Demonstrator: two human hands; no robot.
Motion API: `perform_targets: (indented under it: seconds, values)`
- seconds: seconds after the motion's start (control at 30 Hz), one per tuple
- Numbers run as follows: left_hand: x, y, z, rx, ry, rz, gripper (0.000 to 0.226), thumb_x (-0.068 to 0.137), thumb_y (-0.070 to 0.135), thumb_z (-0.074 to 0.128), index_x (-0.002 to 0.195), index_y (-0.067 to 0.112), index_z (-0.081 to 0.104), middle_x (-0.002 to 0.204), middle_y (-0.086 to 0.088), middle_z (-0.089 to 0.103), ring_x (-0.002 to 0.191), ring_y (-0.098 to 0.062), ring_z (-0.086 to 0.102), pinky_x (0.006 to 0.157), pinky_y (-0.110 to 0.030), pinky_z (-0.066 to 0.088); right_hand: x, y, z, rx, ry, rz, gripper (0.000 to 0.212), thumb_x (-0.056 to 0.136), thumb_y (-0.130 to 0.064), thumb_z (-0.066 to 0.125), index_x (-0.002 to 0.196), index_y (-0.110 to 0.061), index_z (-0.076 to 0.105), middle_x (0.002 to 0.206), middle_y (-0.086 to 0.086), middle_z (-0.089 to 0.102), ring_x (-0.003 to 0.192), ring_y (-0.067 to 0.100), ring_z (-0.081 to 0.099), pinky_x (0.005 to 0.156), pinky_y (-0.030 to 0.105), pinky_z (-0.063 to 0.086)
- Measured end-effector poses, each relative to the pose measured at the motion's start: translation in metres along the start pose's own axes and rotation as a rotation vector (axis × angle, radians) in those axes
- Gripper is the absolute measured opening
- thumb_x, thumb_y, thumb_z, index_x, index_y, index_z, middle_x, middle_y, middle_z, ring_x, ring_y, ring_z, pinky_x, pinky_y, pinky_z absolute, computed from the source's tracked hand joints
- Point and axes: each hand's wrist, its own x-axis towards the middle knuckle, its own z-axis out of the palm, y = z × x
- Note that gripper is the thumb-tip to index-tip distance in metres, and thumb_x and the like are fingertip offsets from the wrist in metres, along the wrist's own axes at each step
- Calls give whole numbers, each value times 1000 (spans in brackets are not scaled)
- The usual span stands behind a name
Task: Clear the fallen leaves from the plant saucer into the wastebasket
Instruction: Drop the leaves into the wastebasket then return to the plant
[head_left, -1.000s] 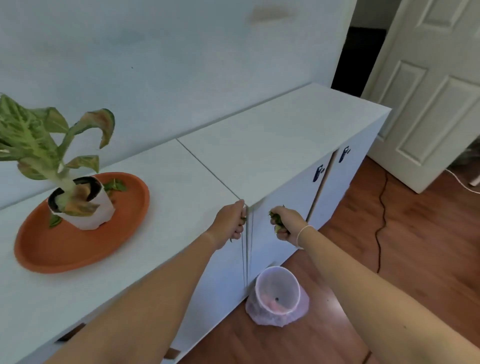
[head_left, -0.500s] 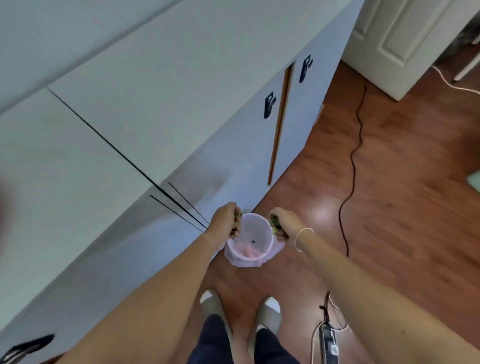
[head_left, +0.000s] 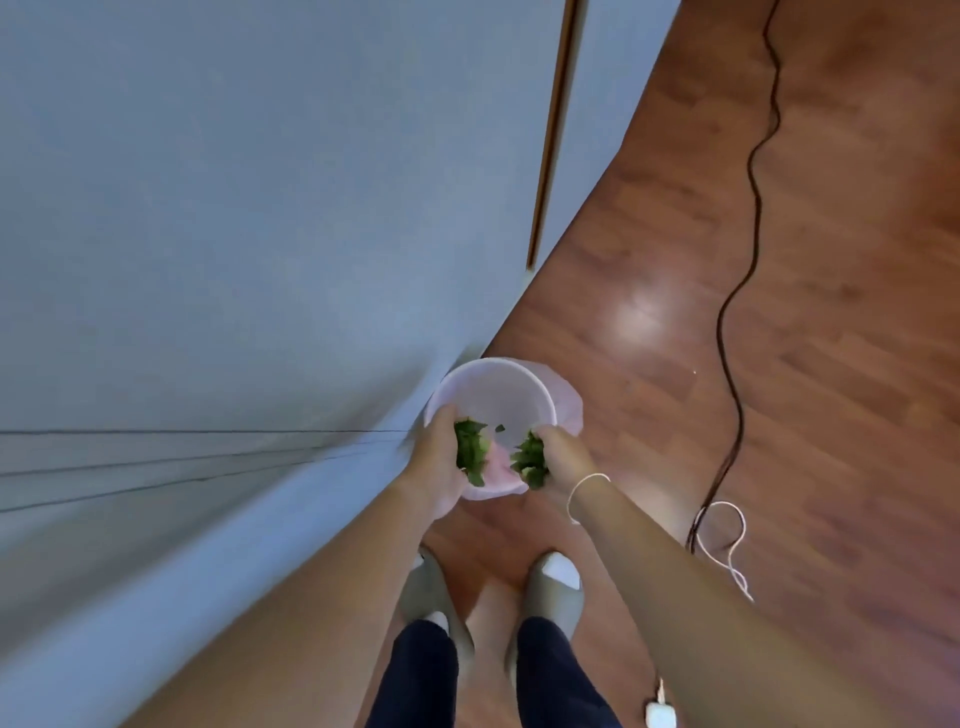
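Observation:
The small white wastebasket (head_left: 496, 366), lined with a pinkish bag, stands on the wood floor against the cabinet base. Both my hands hover over its near rim. My left hand (head_left: 434, 462) holds a bunch of green fallen leaves (head_left: 470, 451), which show at its loosened fingers. My right hand (head_left: 566, 460) holds a second bunch of leaves (head_left: 530, 461) the same way. One small leaf bit (head_left: 500, 428) hangs between the hands above the basket's inside. The plant and its saucer are out of view.
The white cabinet (head_left: 260, 208) fills the left side, close to my left arm. A black cable (head_left: 748, 208) and a white cord (head_left: 727, 540) lie on the floor to the right, with a white plug (head_left: 660, 716) near my feet (head_left: 556, 582).
My view dropped from the cabinet top to the floor. Both hands came down from the cabinet edge to just over the wastebasket, and the leaves now show more from loosened fingers.

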Motion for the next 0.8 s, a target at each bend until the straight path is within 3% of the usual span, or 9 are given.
perform_targets:
  seconds: [0.1,0.17,0.23,0.37,0.5,0.63,0.67,0.73,0.8]
  values:
    - [40,-3,3,39,-8,-36,39,99,38,32,124,11,45,95,-10,56,79,-24,56,52,-39,48,47,12,11,186,-17,42,19,91,-8,44,79,-5,58,71,10,51,61,22,48,57,27,43]
    - [63,-8,4,38,-15,-54,49,99,39,33,136,8,40,103,-10,53,89,-24,55,70,-34,48,71,19,15,288,-60,76,20,92,-16,49,103,-4,60,89,12,60,82,26,57,68,32,48]
    - [80,-12,3,44,-12,-59,56,98,42,34,142,6,34,117,-13,53,110,-27,50,86,-32,40,87,24,15,311,-102,119,42,92,-30,52,127,-7,50,119,12,59,110,28,57,81,34,48]
    - [88,-15,2,80,4,-65,58,99,44,32,146,10,29,146,-17,41,119,-29,48,88,-32,37,94,28,12,262,-153,129,50,96,-38,46,139,-14,40,141,5,47,133,25,43,106,37,38]
    - [80,-8,0,87,36,-40,58,99,43,33,145,8,30,151,-16,35,136,-31,40,93,-34,36,86,30,9,185,-70,70,53,96,-37,45,143,-13,36,147,8,41,134,24,40,102,36,36]
    - [52,9,3,125,-4,36,50,100,36,30,143,9,34,118,-13,56,94,-25,55,89,-35,37,66,25,4,149,-31,48,57,95,-39,45,143,-10,34,148,9,40,131,25,42,100,37,36]
    - [42,15,5,137,-15,53,50,100,36,30,142,9,35,116,-12,56,93,-26,55,90,-35,37,59,20,3,150,-26,36,56,95,-38,45,142,-10,37,143,8,44,124,25,46,98,37,37]
    - [21,27,10,161,-26,85,53,100,39,32,143,8,34,140,-16,44,119,-31,49,98,-37,38,37,5,1,150,-41,20,52,95,-36,46,139,-8,41,129,7,50,111,23,50,90,34,39]
    - [-6,42,17,200,-32,127,57,98,42,34,145,9,32,150,-15,34,134,-31,40,106,-37,36,11,-15,-1,160,-49,-12,52,95,-35,46,138,-7,41,130,9,50,118,26,50,87,33,39]
